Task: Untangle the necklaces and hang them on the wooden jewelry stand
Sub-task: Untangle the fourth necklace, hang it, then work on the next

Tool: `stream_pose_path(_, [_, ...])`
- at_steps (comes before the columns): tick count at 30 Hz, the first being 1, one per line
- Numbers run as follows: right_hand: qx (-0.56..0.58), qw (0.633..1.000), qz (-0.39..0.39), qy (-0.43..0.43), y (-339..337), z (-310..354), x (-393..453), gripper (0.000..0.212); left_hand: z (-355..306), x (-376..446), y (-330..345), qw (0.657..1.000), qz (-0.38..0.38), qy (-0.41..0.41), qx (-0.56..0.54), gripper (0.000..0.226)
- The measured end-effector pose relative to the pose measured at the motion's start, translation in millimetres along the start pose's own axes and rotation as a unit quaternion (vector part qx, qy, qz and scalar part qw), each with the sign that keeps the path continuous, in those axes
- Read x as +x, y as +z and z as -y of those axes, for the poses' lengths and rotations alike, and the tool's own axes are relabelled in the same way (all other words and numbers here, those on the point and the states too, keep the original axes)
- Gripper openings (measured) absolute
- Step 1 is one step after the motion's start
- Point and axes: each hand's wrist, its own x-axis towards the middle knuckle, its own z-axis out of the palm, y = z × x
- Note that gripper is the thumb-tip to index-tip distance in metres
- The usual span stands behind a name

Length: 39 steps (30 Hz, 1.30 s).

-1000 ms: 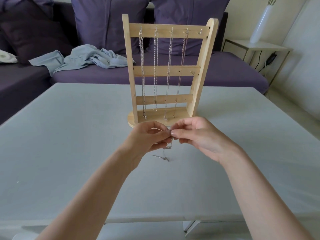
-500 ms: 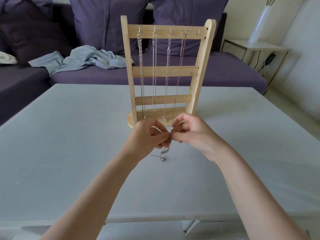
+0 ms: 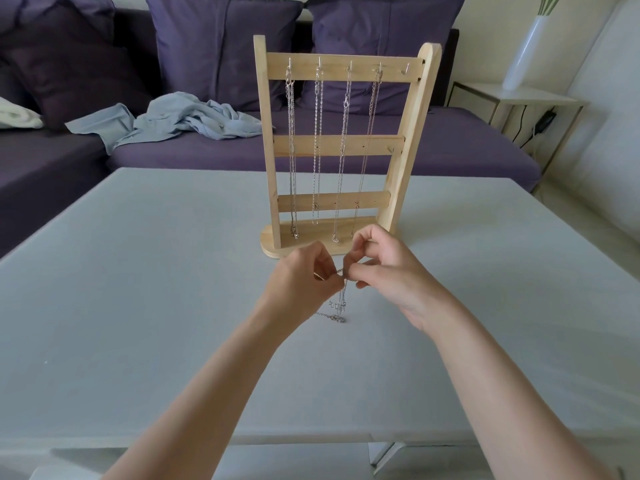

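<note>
A wooden jewelry stand [image 3: 394,188] rises upright on the grey table [image 3: 138,289]. Several silver necklaces [image 3: 317,147] hang from hooks on its top bar; the rightmost hook holds nothing. Just in front of the stand's base, my left hand [image 3: 301,285] and my right hand [image 3: 384,271] meet fingertip to fingertip and pinch a thin silver necklace [image 3: 339,308]. Its chain droops from my fingers, with a small pendant hanging and the lower end lying on the table.
Behind the table stands a purple sofa [image 3: 450,154] with cushions and a crumpled light-blue cloth [image 3: 180,121]. A side table [image 3: 519,98] with a white vase [image 3: 523,53] is at the back right. The table's near edge runs below my forearms.
Both hands have stayed together at the chain and lifted slightly. The chain's hanging part now droops longer, with the pendant showing below my fingers.
</note>
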Motion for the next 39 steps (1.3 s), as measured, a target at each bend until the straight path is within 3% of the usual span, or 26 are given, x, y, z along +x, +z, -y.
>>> stream_pose_path(6, [-0.004, 1.000, 0.008, -0.011, -2.3, 2.8, 1.8, 0.026, -1.7, 1.8, -1.1, 0.993, 0.011, -0.051, -0.103, 0.018])
stream_pose_path(11, [-0.050, 0.999, 0.013, -0.010, -2.2, 2.7, 1.5, 0.030, -4.4, 1.0, 2.4, 0.994, 0.023, -0.058, -0.095, 0.015])
stream_pose_path(19, [-0.106, 0.994, 0.017, 0.021, -0.3, 3.2, 1.0, 0.015, 1.7, 1.1, 9.3, 1.000, -0.004, -0.022, 0.007, 0.016])
stream_pose_path(24, [-0.266, 0.964, 0.021, -0.008, 0.3, 2.2, 0.0, 0.014, 2.9, -2.0, 12.8, 0.987, -0.012, 0.031, 0.154, 0.003])
stream_pose_path(27, [-0.295, 0.955, 0.018, -0.013, 2.4, 1.8, -0.2, 0.016, 3.3, -3.5, 11.5, 0.980, -0.019, 0.032, 0.195, 0.011])
stream_pose_path(31, [-0.229, 0.973, 0.011, 0.006, 1.8, 3.1, 0.3, 0.012, 1.6, -2.1, 7.0, 0.982, -0.019, 0.021, 0.187, 0.017])
stream_pose_path(34, [-0.141, 0.989, 0.010, 0.034, 2.9, 6.2, -2.1, 0.021, 0.4, -0.8, 6.4, 0.989, 0.002, 0.013, 0.144, 0.025])
stream_pose_path(39, [-0.011, 0.994, 0.075, 0.082, 3.0, 7.0, -5.7, 0.016, 3.1, 0.1, 5.4, 0.994, 0.034, 0.003, 0.100, 0.021])
